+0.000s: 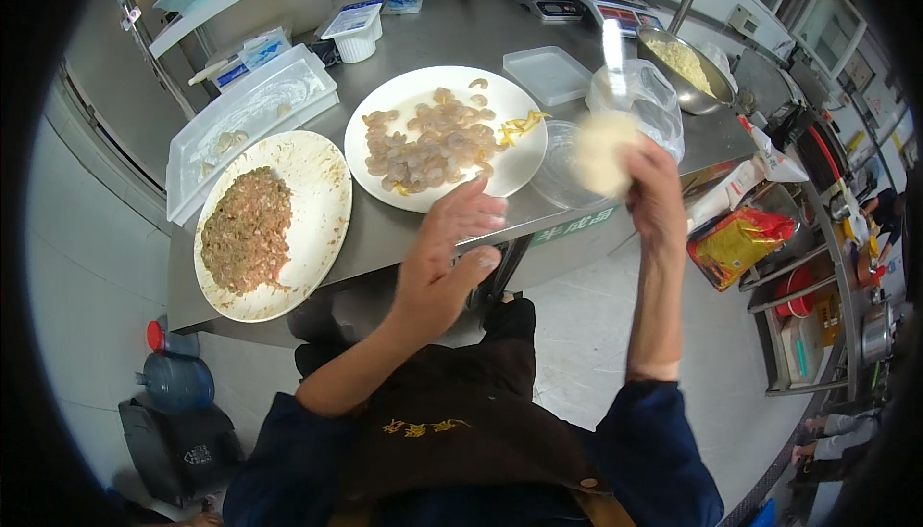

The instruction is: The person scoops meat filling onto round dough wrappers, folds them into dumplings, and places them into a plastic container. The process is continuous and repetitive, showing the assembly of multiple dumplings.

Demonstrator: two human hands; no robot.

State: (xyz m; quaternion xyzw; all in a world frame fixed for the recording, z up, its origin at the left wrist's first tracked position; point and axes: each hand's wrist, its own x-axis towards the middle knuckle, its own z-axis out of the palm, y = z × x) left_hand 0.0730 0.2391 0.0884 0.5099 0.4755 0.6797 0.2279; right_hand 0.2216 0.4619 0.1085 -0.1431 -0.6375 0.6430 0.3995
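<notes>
My right hand [656, 184] grips a thin round dough wrapper [604, 155], blurred by motion, over a clear round plastic lid or dish [566, 184]. My left hand [454, 253] is empty, thumb apart from the fingers, with a white dusting on the fingertips. It hovers at the near rim of a white oval plate [519, 163]. Peeled raw shrimp [433, 141] are heaped on that plate, beside thin yellow strips [520, 129]. To the left, a second white plate [321, 188] carries minced meat filling [245, 231] and overhangs the counter's front edge.
A white tray [270, 87] with floury residue and a few dough pieces stands at the left. Behind are white tubs [355, 40], a translucent lid [546, 74] and scales [548, 4]. A plastic bag [660, 105] and a steel bowl of pale crumbly food [681, 65] sit at the right.
</notes>
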